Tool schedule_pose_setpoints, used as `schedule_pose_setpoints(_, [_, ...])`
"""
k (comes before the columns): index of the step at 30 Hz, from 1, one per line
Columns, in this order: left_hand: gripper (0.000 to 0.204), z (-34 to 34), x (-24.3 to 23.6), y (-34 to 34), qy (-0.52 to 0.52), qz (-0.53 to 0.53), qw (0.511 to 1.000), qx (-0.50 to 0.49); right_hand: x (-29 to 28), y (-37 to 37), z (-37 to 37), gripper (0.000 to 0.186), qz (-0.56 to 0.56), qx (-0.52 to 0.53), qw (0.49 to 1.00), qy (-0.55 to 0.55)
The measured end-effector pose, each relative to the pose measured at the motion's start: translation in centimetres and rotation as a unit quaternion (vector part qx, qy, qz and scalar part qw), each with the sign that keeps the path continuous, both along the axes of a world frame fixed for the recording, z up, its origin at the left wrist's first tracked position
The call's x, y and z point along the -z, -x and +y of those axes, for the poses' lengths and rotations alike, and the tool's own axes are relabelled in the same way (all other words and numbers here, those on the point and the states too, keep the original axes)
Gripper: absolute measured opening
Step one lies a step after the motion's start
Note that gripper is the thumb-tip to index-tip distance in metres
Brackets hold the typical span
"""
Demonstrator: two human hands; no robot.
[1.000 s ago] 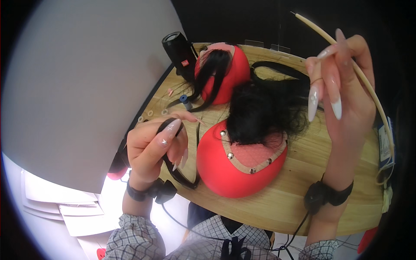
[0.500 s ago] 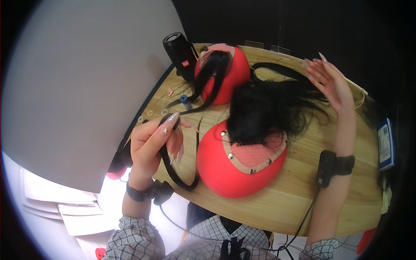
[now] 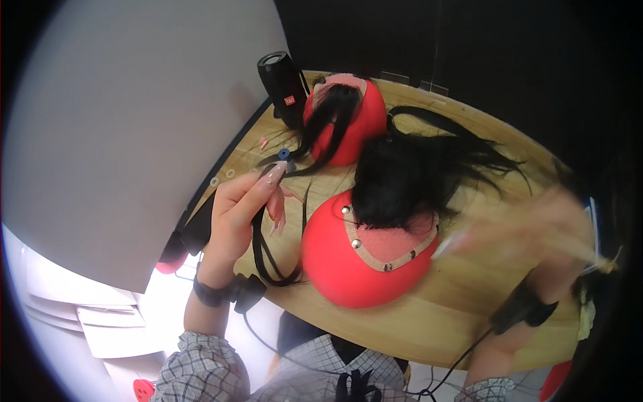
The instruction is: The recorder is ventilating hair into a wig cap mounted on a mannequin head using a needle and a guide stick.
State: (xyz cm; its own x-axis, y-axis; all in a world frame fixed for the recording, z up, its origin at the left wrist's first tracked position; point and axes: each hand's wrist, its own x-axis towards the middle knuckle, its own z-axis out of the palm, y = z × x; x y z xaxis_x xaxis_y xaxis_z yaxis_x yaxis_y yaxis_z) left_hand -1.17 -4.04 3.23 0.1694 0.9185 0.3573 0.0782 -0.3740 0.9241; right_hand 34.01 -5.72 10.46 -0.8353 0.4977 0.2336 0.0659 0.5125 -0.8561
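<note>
My left hand (image 3: 236, 218) pinches a lock of black hair (image 3: 262, 264), which hangs in a loop toward the table edge. Beside it rests a red rounded head form (image 3: 348, 275). Pink mesh (image 3: 395, 244) with a tan border is pinned on that form. A mass of black hair (image 3: 388, 181) covers the mesh's far part. To the right of the form, my right hand (image 3: 559, 224) is smeared by motion. A thin pale, stick-like blur (image 3: 589, 251) crosses that hand; whether the fingers hold it is unclear.
Behind stands a second red form (image 3: 370, 110) with hair, next to a black cylindrical speaker (image 3: 278, 84). A small blue spool (image 3: 284, 155) is just past my left fingertips. Long black hair (image 3: 462, 154) spreads over the wooden table (image 3: 462, 315). A grey panel (image 3: 147, 134) borders the left.
My right hand has swung down and nearer from the far right of the table, now blurred. My left hand has shifted slightly right and up, still pinching the lock of hair.
</note>
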Motion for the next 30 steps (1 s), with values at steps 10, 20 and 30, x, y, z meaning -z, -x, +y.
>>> schedule_pose_setpoints(10, [0.032,-0.7,0.1,-0.1,0.001,-0.025,0.997,0.074,-1.5,4.6,-2.2,0.047,-0.239,0.013,0.971,-0.027])
schedule_pose_setpoints(20, [0.029,-0.2,1.3,0.5,-0.022,-0.052,0.995,0.088,0.7,7.2,-2.7,0.066,-0.243,0.045,0.952,-0.18])
schedule_pose_setpoints(30, [0.029,0.2,2.3,-1.0,0.009,-0.082,0.99,0.118,1.7,8.6,-2.4,0.066,-0.23,0.059,0.954,-0.183])
